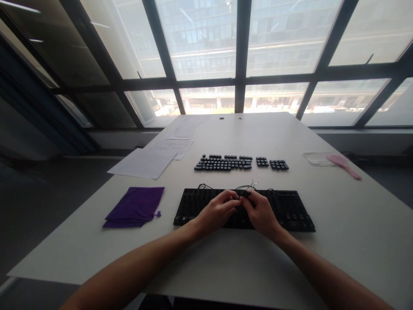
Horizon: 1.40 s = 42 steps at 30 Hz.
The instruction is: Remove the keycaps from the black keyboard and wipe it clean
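Note:
A black keyboard (190, 206) lies before me, most of its keycaps off, with a few left along the near edge. Over its middle, my two hands meet at the fingertips. My right hand (260, 211) is closed on a small dark tool with thin wire loops sticking up, which looks like a wire keycap puller (252, 185). My left hand (220, 209) is pinched against the dark piece between the hands; what its fingertips hold is too small to make out. Beyond the keyboard, loose black keycaps (222, 163) sit in keyboard order, with a number-pad block (279, 165) at their right.
A folded purple cloth pouch (135, 206) lies left of the keyboard. Paper sheets (145, 162) spread along the table's left edge. At the right, a pink hairbrush (343, 165) rests partly on a pale packet (314, 159). Windows stand behind the white table (342, 241).

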Tool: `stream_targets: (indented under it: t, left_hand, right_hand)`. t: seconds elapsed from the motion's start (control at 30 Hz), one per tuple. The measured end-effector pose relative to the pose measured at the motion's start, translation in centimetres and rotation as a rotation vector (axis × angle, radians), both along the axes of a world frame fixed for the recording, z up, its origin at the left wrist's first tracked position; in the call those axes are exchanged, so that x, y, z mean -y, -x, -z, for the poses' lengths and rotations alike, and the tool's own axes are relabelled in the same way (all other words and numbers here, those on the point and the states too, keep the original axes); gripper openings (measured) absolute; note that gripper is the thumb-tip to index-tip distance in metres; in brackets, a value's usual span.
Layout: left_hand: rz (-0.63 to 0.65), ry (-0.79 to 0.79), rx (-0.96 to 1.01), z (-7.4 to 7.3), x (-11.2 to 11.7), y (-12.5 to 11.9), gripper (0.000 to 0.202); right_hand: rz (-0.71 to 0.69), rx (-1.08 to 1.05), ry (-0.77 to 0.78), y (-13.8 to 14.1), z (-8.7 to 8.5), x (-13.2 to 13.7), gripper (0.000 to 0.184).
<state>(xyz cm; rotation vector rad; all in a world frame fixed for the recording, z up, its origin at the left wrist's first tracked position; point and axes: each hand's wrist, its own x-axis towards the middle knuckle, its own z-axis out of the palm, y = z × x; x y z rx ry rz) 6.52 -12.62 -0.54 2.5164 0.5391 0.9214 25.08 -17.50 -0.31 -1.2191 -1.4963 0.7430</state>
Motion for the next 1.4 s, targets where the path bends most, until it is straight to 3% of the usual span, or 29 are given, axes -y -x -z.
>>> stream_targets:
  t: [0.17,0.33,0.53,0.67,0.8,1.07,1.27,1.4]
  left_hand:
    - [0.006,0.103,0.066,-0.5,0.0,-0.1,0.015]
    - [-0.143,0.245,0.088,-1.9,-0.9,0.0,0.013]
    - [-0.33,0.152,-0.087,-2.7,-6.2,-0.8,0.009]
    - [-0.331,0.045,-0.23,-1.8,-10.2,-2.6,0.009]
    - [-0.357,-0.016,-0.329,-0.8,-12.4,-4.3,0.016]
    - [-0.44,-0.126,-0.38,-0.6,-13.9,-5.4,0.006]
    - [-0.476,-0.104,-0.373,-0.8,-14.7,-5.8,0.01]
    - [-0.477,-0.089,-0.295,-1.8,-13.5,-5.5,0.018]
  right_hand:
    - [0.015,-0.054,0.028,-0.1,0.1,-0.2,0.02]
    - [0.018,-0.122,0.074,-0.1,0.1,-0.4,0.018]
    - [0.022,-0.107,0.065,0.1,0.2,-0.4,0.02]
    - [0.027,-0.102,0.064,-0.1,0.2,-0.4,0.019]
    - [0.02,-0.091,0.058,-0.2,0.0,-0.4,0.02]
    - [0.001,-0.097,0.066,-0.3,0.2,-0.5,0.019]
    - [-0.006,-0.108,0.074,-0.3,0.0,-0.4,0.02]
    - [0.035,-0.115,0.044,-0.9,-0.7,-0.5,0.021]
